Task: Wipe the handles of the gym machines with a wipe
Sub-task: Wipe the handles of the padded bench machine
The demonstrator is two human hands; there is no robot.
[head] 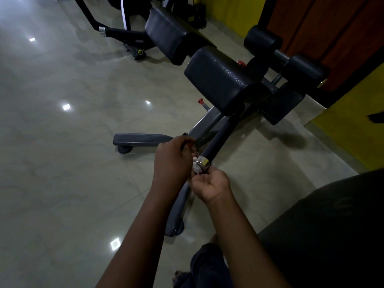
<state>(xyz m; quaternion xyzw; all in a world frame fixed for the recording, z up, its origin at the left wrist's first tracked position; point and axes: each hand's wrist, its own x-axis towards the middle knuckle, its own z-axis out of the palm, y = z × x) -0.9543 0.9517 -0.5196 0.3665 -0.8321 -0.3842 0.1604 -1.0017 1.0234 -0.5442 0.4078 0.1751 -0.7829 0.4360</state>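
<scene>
A black handle (220, 136) with a shiny metal end cap (203, 162) sticks out from a gym bench toward me. A crumpled white wipe (197, 169) sits against the end cap. My right hand (209, 185) lies just below the cap, palm up, its fingers curled around the wipe. My left hand (172, 161) is at the left of the cap, fingers curled and touching the wipe's upper edge. Most of the wipe is hidden between the two hands.
The bench has two black pads (218, 82), black foam rollers (264, 41) and a grey floor frame (143, 140) with wheels. Another machine (124, 34) stands at the back. A yellow wall (353, 129) runs on the right. My legs (209, 267) are below.
</scene>
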